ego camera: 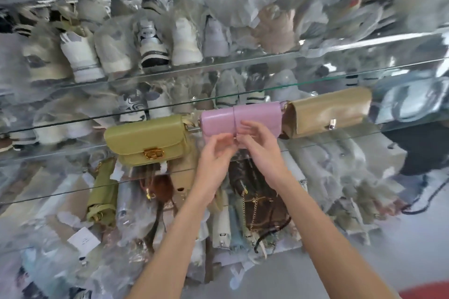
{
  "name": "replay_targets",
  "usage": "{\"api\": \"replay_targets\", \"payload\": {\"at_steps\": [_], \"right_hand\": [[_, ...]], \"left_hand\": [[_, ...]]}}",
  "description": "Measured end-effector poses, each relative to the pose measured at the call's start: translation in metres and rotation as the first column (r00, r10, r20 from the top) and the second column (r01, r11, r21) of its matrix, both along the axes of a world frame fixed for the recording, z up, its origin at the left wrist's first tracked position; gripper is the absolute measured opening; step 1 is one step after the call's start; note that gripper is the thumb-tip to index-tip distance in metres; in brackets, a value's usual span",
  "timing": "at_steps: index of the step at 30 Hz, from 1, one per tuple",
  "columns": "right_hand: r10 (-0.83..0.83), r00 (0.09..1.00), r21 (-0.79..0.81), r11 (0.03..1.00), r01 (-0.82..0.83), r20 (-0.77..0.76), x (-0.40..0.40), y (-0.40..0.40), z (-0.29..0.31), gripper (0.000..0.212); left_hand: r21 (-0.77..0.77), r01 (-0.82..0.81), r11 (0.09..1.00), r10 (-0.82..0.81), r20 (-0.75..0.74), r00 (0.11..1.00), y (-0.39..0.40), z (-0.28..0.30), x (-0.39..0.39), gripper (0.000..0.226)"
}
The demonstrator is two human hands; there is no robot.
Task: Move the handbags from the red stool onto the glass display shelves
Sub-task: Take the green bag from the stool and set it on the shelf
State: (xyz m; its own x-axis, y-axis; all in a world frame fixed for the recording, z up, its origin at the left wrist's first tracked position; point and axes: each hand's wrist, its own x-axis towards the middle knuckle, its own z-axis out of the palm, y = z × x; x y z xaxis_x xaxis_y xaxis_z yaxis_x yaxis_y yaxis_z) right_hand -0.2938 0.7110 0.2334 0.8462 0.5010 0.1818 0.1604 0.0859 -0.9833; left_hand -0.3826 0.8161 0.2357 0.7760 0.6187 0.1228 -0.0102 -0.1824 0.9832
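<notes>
Both hands (pixel 234 145) pinching pink handbag's (pixel 239 120) front clasp on glass shelf (pixel 315 139); no readable lettering

Red stool (pixel 427 291) cut off at corner; pink handbag (pixel 227 119) clasp behind fingers

No legible txt showing anywhere; white tag (pixel 83 240) lying bottom-left is carrying faint marks, too blurry to be reading.

Two bare forearms in view, no sleeves up to the frame edge. Left hand (pixel 213 158) and right hand (pixel 261 147): no gloves, rings, watch or wristbands visible. Slim wrists behind the hands, nails short.
</notes>
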Motion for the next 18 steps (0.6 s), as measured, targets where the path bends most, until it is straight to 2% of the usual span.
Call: {"api": "replay_targets", "payload": {"at_steps": [4,7,13,18], "right_hand": [[-0.18,0.978,-0.078,0.979,0.188,0.103,0.02,-0.058,0.016,0.032],[-0.307,0.946,-0.131,0.939,0.319,0.105,0.026,-0.105,0.03,0.029],[-0.559,0.812,-0.263,0.769,0.583,0.165,0.023,-0.2,0.042,0.03],[-0.723,0.686,-0.287,0.642,0.711,0.082,-0.007,-0.282,0.048,0.033]], "left_hand": [[-0.003,0.182,0.983,-0.182,-0.006,0.983,-0.037,0.012,0.041,0.023],[0.038,0.336,0.941,-0.336,0.002,0.942,-0.063,0.021,0.072,0.026],[0.113,0.598,0.793,-0.602,-0.005,0.799,-0.14,0.038,0.124,0.018],[0.124,0.782,0.611,-0.782,-0.062,0.621,-0.231,0.047,0.13,0.024]]}}
